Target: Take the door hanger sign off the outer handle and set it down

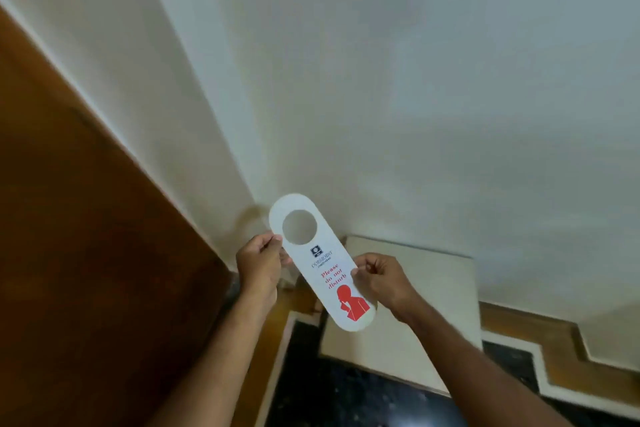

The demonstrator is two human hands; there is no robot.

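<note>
A white door hanger sign (320, 262) with a round hole at its top, red "Please do not disturb" lettering and a red figure is held up in the air, tilted with the hole end to the upper left. My left hand (260, 265) pinches its left edge just below the hole. My right hand (379, 279) pinches its right edge near the lettering. No door handle is in view.
A brown wooden door (79, 218) fills the left side. White walls (381, 80) meet in a corner behind the sign. Below the sign stands a cream-topped low surface (433, 305). The floor is black stone (346, 399) with white and tan borders.
</note>
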